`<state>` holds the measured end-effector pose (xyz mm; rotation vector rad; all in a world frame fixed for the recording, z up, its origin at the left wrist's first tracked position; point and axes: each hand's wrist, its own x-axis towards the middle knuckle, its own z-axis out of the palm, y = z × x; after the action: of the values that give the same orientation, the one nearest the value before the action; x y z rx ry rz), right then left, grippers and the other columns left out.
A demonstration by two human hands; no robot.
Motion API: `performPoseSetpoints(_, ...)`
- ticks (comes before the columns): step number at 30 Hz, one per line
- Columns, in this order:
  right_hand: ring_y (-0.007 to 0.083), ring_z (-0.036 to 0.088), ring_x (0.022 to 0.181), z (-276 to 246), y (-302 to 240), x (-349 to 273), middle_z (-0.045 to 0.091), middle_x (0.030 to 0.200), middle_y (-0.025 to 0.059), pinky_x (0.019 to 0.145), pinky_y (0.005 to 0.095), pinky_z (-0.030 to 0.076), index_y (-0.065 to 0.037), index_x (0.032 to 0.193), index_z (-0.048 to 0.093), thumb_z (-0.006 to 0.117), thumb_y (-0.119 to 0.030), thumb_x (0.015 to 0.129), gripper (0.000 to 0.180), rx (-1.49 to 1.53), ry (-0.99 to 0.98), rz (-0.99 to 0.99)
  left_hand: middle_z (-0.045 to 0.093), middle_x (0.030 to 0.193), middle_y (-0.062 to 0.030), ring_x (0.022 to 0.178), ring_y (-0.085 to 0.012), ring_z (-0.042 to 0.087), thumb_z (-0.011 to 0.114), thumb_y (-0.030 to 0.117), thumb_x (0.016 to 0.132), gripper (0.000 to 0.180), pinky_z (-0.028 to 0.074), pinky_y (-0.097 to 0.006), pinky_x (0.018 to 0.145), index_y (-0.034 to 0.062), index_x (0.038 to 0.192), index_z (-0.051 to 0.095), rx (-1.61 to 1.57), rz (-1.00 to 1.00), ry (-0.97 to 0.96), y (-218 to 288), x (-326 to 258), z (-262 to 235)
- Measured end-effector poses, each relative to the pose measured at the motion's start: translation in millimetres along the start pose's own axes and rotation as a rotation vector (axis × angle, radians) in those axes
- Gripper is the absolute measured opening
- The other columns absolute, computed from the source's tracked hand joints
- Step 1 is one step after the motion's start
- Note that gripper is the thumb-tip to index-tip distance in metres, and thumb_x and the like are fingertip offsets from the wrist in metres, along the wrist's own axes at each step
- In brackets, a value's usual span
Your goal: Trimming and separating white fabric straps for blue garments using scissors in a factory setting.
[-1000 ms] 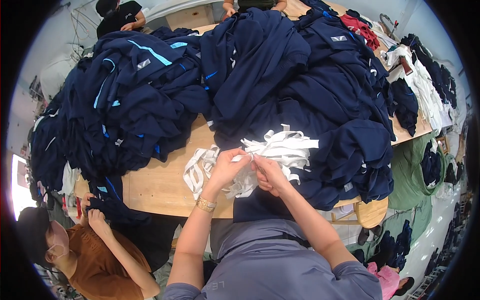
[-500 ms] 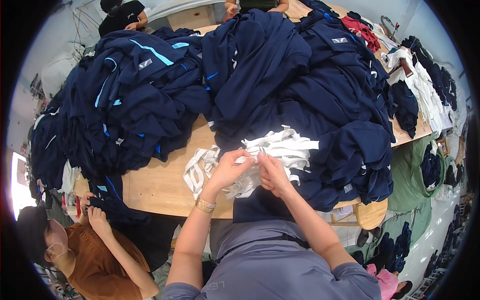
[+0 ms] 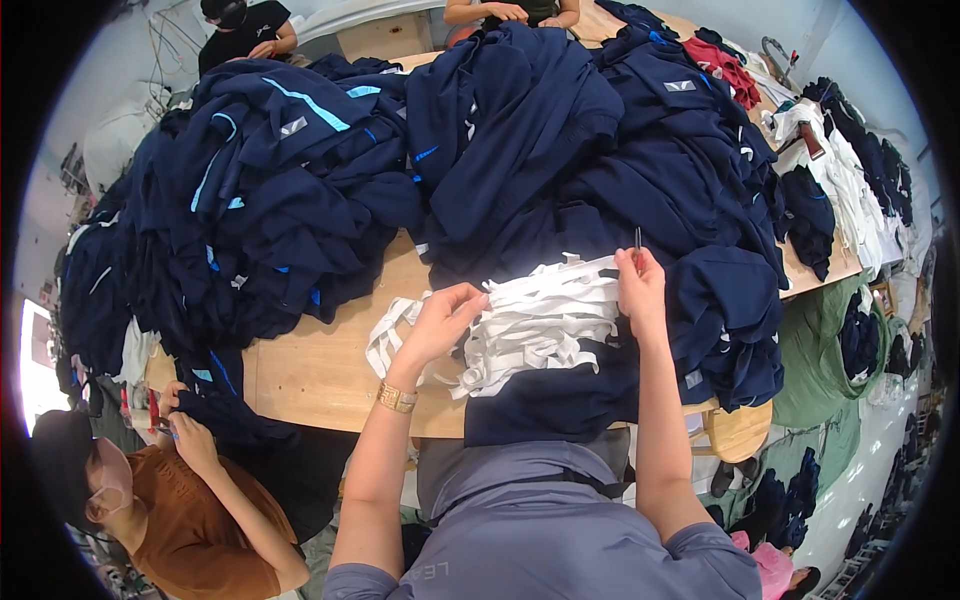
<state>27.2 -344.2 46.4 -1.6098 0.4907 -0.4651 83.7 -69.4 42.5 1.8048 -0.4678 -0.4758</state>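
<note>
A pile of white fabric strips (image 3: 545, 325) lies on navy cloth in front of me. At its left side my left hand (image 3: 447, 318) is closed, thumb and fingertips pinching the end of a white strip. To the right of the pile, my right hand (image 3: 643, 290) is also closed, with the strip's other end at its fingertips. A thin, dark-tipped tool (image 3: 638, 240) with a reddish part, seemingly thread snips, pokes up out of that hand; the rest is hidden by the fingers. More looped white strips (image 3: 385, 338) rest on the wood beside my left wrist.
Large heaps of navy garments (image 3: 500, 130) cover much of the wooden table (image 3: 310, 375). A person in a brown shirt (image 3: 190, 520) works at my left; two others stand across the table. White cloth (image 3: 840, 190) and a green sack (image 3: 825, 340) are on the right.
My hands, close together before, are now wide apart. The right moved right and up with the pointed tool, the left slightly left, and a strip is stretched across the pile.
</note>
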Motion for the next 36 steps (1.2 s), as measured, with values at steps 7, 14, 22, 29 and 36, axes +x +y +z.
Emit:
performPoseSetpoints(7, 0.0117, 0.042, 0.057, -3, 19, -7, 0.045, 0.060, 0.0035, 0.054, 0.0281, 0.037, 0.004, 0.076, 0.052, 0.054, -0.028, 0.088, 0.034, -0.334, 0.184, -0.134, 0.056, 0.069, 0.0022, 0.063, -0.0039, 0.043, 0.058, 0.024, 0.086, 0.024, 0.036, -0.021, 0.056, 0.0008, 0.082, 0.060, 0.195, -0.032, 0.037, -8, 1, 14)
performPoseSetpoints(14, 0.0025, 0.025, 0.034, 30, 14, -77, 0.030, 0.047, -0.0052, 0.032, 0.0196, 0.017, -0.004, 0.083, 0.053, 0.033, -0.044, 0.094, 0.047, 0.308, -0.364, 0.298, 0.055, 0.063, -0.0094, 0.056, -0.0166, 0.049, 0.054, 0.028, 0.086, 0.029, 0.039, -0.029, 0.057, -0.0008, 0.086, 0.059, 0.225, -0.001, 0.084, 4, -4, 17)
performPoseSetpoints(22, 0.0049, 0.025, 0.030, 69, 13, -97, 0.034, 0.047, -0.0025, 0.029, 0.0203, 0.016, -0.002, 0.085, 0.050, 0.039, -0.046, 0.092, 0.046, 0.479, -0.639, 0.713, 0.042, 0.054, 0.0013, 0.053, -0.0050, 0.036, 0.051, 0.025, 0.090, 0.029, 0.029, -0.024, 0.047, -0.0005, 0.081, 0.061, 0.217, 0.002, 0.181, -1, -7, 24)
performPoseSetpoints(29, 0.0054, 0.023, 0.030, 75, 3, -92, 0.033, 0.048, -0.0024, 0.030, 0.0201, 0.018, -0.003, 0.086, 0.050, 0.038, -0.043, 0.093, 0.042, 0.447, -0.628, 0.735, 0.052, 0.062, -0.0021, 0.056, -0.0070, 0.043, 0.056, 0.022, 0.086, 0.024, 0.035, -0.024, 0.051, -0.0014, 0.083, 0.059, 0.228, 0.084, 0.231, 3, -12, 27)
performPoseSetpoints(36, 0.0052, 0.024, 0.028, 80, 3, -92, 0.033, 0.045, -0.0026, 0.028, 0.0199, 0.017, -0.004, 0.082, 0.048, 0.041, -0.045, 0.092, 0.043, 0.511, -0.627, 0.718, 0.058, 0.074, -0.0092, 0.067, -0.0167, 0.054, 0.059, 0.019, 0.082, 0.020, 0.043, -0.027, 0.059, -0.0008, 0.085, 0.060, 0.254, 0.101, 0.207, 12, -13, 27)
